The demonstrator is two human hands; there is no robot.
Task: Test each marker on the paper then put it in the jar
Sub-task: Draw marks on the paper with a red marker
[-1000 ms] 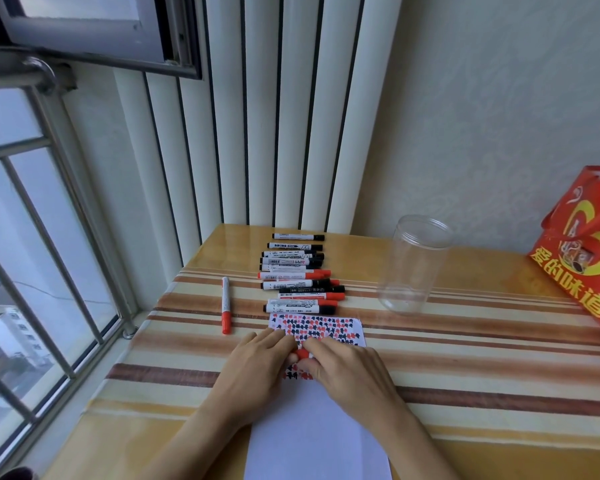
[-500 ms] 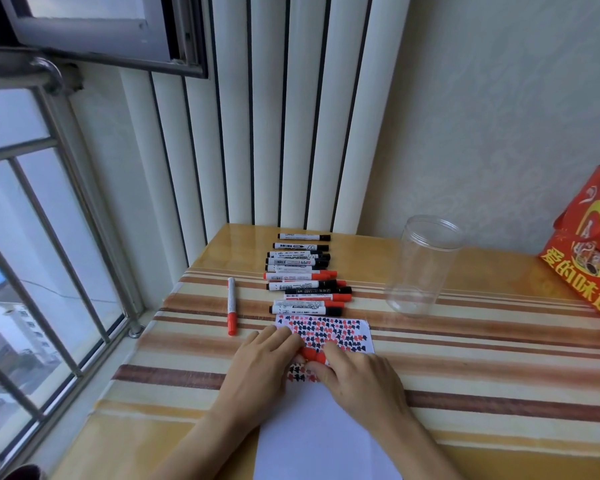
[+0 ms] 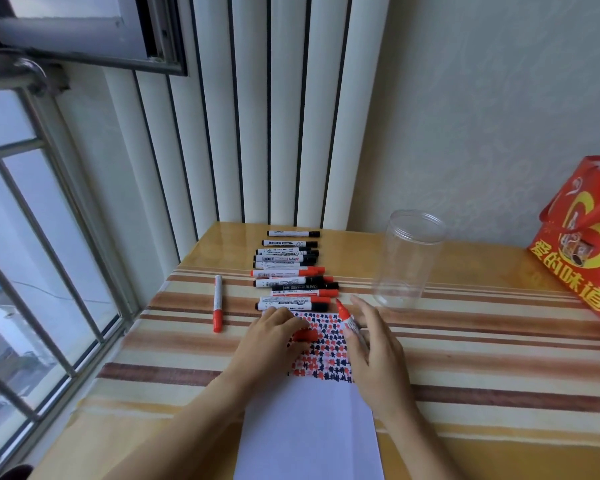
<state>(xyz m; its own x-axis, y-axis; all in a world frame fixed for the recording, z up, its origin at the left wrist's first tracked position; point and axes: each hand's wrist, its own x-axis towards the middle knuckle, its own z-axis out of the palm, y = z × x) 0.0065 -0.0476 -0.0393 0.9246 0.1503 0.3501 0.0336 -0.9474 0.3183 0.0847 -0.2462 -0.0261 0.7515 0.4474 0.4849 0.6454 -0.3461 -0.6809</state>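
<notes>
Lying flat on the striped table (image 3: 465, 341), the paper (image 3: 309, 427) is taken as the landmark. Its far part is covered with red and black test marks (image 3: 326, 341); its near part is blank.

The left hand (image 3: 271, 341) is laid on the far left corner of the paper, and a red cap (image 3: 305, 336) is seen under its fingers, apparently pinched there, though the grip is partly hidden. The right hand (image 3: 374, 355) is held at the paper's right edge. A red marker (image 3: 347, 317) is held in it between thumb and finger, while the other fingers are spread and nearly straight. The marker is uncapped, with its red tip raised and pointed away from the person, over the paper's far right corner.

Just beyond the paper's far edge, a row of capped markers (image 3: 291, 271) is laid side by side, black ones farther off and red and black ones mixed nearer. One more red-capped marker (image 3: 217, 303) is laid apart, to the left of the paper's far corner.

The clear jar (image 3: 407, 261) is stood upright beyond and to the right of the paper, apart from both hands, and no marker is seen inside it. A red bag (image 3: 582, 244) is placed farther right of it, by the wall.
</notes>
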